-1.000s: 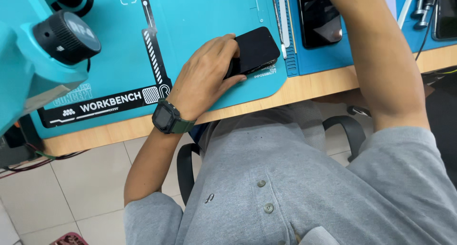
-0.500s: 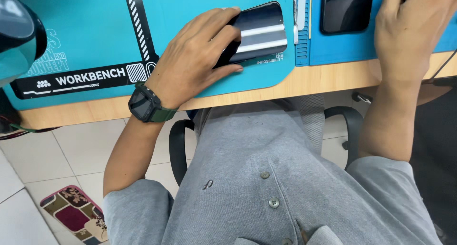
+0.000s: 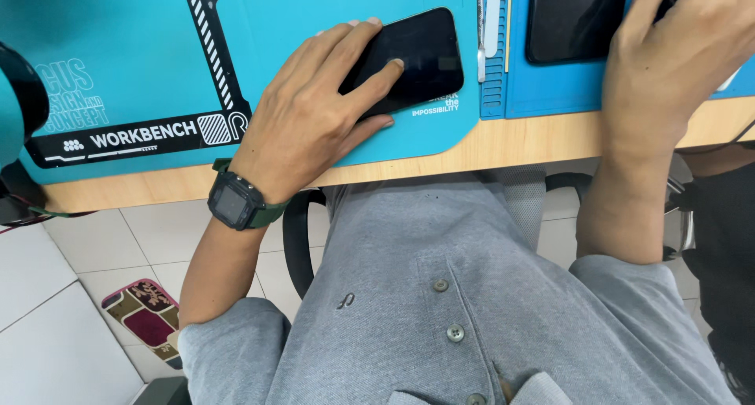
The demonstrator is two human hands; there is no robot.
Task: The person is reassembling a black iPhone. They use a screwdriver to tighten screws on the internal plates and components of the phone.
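- Left hand [image 3: 311,122] is laid flat and spread on a phone [image 3: 417,59], fingertips pressing its glass; nothing is gripped.
- Phone is seen on the mat [image 3: 157,43], at the hand's 2 o'clock.
- Phone is judged thin, stiff, slippery, fragile; its long edges are best pinched.
- Right hand [image 3: 676,59] is curled at the frame's 1 o'clock; its hold cannot be told.

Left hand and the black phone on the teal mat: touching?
Touching. The head view shows the left hand lying over the phone, with fingers pressed flat on its dark face, no gap visible.
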